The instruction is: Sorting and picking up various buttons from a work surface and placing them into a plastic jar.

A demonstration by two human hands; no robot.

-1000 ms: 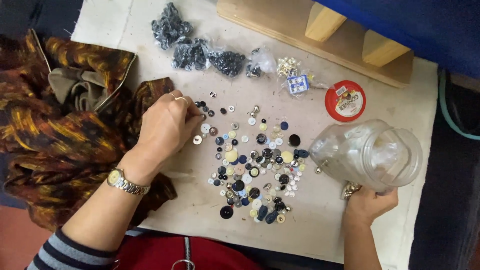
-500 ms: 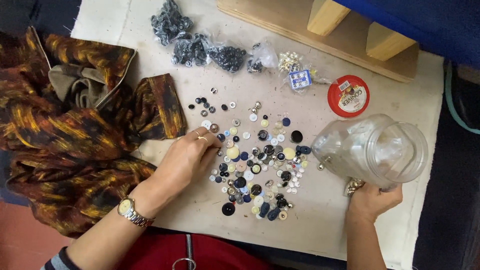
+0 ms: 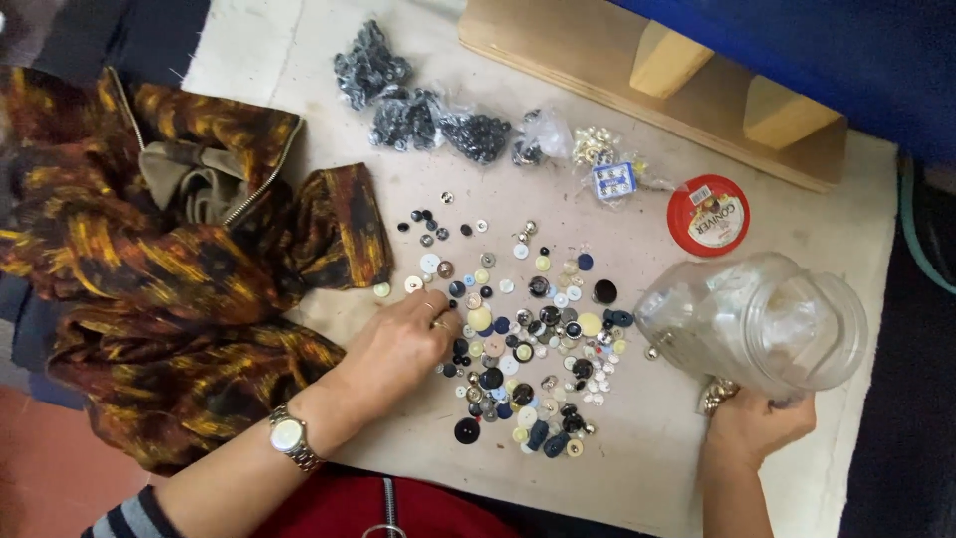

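1. Buttons [image 3: 528, 339]: loose pile, mixed colours & sizes, spread on the counter [image 3: 299, 40] near its middle, between the two hands.
2. Left hand [image 3: 403, 344]: palm down at the left edge of the pile, fingers [image 3: 438, 319] bent and close together, tips on the buttons. Cannot tell if one button is pinched. A ring is on one finger, a watch [image 3: 289, 436] on the wrist.
3. Right hand [image 3: 757, 428]: at the lower right, fingers wrapped around the bottom of a clear jar [image 3: 757, 324]. The jar lies tilted on its side, just right of the pile, its wide mouth toward the right.
4. Red lid [image 3: 708, 215]: round, flat on the counter, above the jar, not touching it.
5. Small bags [image 3: 438, 115]: clear plastic w/ dark buttons inside, in a row at the top of the counter; next to them, on the right, a bag w/ pale pieces and a small blue card [image 3: 614, 180].
6. Garment [image 3: 169, 289]: brown & orange pattern, w/ zipper and beige lining, lies crumpled on the left, partly over the counter edge, near the left hand.
7. Wood frame [image 3: 647, 80]: at the top right, behind the bags.
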